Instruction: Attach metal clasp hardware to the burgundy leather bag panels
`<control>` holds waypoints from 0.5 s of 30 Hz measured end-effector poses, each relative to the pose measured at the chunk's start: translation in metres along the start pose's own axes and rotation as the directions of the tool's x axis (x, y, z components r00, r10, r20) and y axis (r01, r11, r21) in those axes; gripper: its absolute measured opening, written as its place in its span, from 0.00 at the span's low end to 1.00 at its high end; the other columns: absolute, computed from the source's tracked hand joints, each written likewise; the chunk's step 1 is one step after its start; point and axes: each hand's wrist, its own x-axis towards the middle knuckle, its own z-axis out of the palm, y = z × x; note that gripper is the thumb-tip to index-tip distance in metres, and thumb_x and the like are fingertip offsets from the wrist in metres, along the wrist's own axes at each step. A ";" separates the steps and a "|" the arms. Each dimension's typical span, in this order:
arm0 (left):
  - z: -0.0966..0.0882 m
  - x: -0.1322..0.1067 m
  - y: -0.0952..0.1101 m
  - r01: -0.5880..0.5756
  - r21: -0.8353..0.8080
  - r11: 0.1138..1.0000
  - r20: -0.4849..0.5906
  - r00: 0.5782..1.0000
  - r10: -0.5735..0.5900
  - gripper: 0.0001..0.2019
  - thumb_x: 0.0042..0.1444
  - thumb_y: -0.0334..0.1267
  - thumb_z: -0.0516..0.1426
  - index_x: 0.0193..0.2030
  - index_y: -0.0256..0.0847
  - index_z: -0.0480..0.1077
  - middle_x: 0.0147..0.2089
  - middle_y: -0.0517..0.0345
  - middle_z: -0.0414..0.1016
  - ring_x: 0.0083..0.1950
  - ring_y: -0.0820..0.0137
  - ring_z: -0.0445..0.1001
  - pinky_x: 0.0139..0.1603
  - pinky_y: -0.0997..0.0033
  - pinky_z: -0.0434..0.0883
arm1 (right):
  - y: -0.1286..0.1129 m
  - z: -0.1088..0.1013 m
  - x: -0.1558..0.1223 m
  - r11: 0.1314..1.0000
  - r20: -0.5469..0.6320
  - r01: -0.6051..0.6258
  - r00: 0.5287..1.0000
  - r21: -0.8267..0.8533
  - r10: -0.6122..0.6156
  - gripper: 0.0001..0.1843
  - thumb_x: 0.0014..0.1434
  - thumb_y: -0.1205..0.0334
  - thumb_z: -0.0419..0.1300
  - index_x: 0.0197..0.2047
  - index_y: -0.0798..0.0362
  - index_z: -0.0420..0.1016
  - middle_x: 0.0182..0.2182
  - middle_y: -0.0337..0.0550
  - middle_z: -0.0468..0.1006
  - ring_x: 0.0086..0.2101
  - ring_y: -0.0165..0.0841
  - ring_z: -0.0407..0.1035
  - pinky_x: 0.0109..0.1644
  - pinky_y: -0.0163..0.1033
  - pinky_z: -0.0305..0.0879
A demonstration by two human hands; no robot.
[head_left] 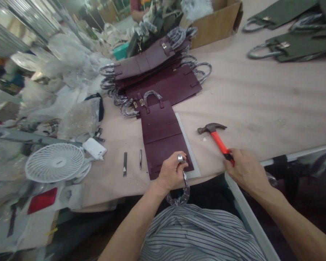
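A dark maroon leather bag panel [161, 127] lies lengthwise on a white board [188, 148] near the table's front edge. At its near end, my left hand [171, 172] is closed around a short silver metal piece with a round top [180, 158]. A plastic-wrapped bag handle [186, 194] hangs below that hand, over the table edge. To the right, my right hand [244, 170] grips the end of a claw hammer [218, 139] with a red and black handle. The hammer's dark head is apart from the panel.
Stacked maroon bag pieces [163, 85] with wrapped handles lie behind the panel. A slim metal rod [140, 159], a flat dark strip [125, 164] and a white fan [55, 162] are left. Green bag pieces [304, 45] and a cardboard box [216, 25] stand farther back.
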 end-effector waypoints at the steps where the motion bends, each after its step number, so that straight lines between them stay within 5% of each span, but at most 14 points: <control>1: 0.000 0.000 -0.001 -0.002 -0.011 1.000 -0.004 1.000 0.002 0.08 0.59 0.27 0.55 0.43 0.41 0.69 0.46 0.51 0.77 0.49 0.66 0.79 0.52 0.63 0.76 | -0.001 -0.003 0.005 0.996 0.031 -0.054 0.998 0.065 0.052 0.12 0.59 0.59 0.57 0.44 0.55 0.72 0.34 0.51 0.73 0.29 0.39 0.66 0.31 0.42 0.58; 3: 0.000 0.000 -0.001 -0.011 -0.029 1.000 -0.032 0.999 0.010 0.08 0.58 0.27 0.56 0.43 0.41 0.69 0.46 0.51 0.78 0.48 0.66 0.79 0.51 0.64 0.77 | -0.004 -0.010 0.013 0.906 0.197 -0.241 0.964 0.348 0.181 0.07 0.52 0.61 0.60 0.36 0.53 0.70 0.27 0.45 0.70 0.25 0.36 0.63 0.29 0.40 0.56; 4: 0.000 0.001 -0.001 -0.016 -0.032 0.999 -0.044 0.999 0.015 0.08 0.58 0.27 0.56 0.43 0.41 0.69 0.45 0.50 0.78 0.48 0.65 0.79 0.51 0.64 0.77 | -0.006 -0.013 0.016 0.795 0.318 -0.351 0.925 0.496 0.210 0.06 0.49 0.62 0.61 0.33 0.52 0.69 0.24 0.42 0.68 0.24 0.34 0.62 0.28 0.40 0.57; 6: 0.000 0.003 0.001 -0.031 -0.025 0.999 -0.034 0.999 0.030 0.08 0.58 0.26 0.55 0.42 0.41 0.70 0.44 0.51 0.78 0.46 0.65 0.79 0.50 0.64 0.77 | -0.014 -0.020 0.018 0.545 0.515 -0.512 0.841 0.664 0.163 0.08 0.46 0.60 0.61 0.31 0.50 0.66 0.21 0.38 0.65 0.21 0.32 0.60 0.25 0.39 0.58; 8: 0.000 0.004 0.004 -0.041 -0.012 0.999 0.000 0.999 0.041 0.08 0.57 0.26 0.56 0.41 0.41 0.70 0.43 0.52 0.78 0.45 0.65 0.79 0.49 0.64 0.77 | -0.025 -0.028 0.014 0.438 0.574 -0.550 0.814 0.711 0.090 0.11 0.47 0.54 0.59 0.31 0.49 0.64 0.21 0.36 0.64 0.19 0.29 0.57 0.21 0.37 0.58; 12: 0.001 0.006 0.007 -0.023 -0.026 0.999 -0.018 1.000 0.022 0.08 0.56 0.25 0.55 0.38 0.41 0.70 0.40 0.54 0.77 0.42 0.66 0.78 0.46 0.66 0.77 | -0.045 -0.058 -0.002 0.401 0.489 -0.491 0.865 0.773 0.115 0.18 0.54 0.42 0.57 0.31 0.48 0.59 0.20 0.31 0.58 0.16 0.25 0.50 0.16 0.34 0.50; 15: 0.003 0.004 0.006 -0.003 -0.041 0.999 -0.032 0.999 0.002 0.08 0.56 0.25 0.56 0.38 0.41 0.71 0.39 0.55 0.77 0.41 0.66 0.77 0.46 0.67 0.76 | -0.052 -0.093 -0.019 0.632 0.175 -0.216 0.976 0.744 0.127 0.22 0.61 0.37 0.53 0.31 0.47 0.62 0.18 0.33 0.60 0.15 0.29 0.54 0.16 0.36 0.52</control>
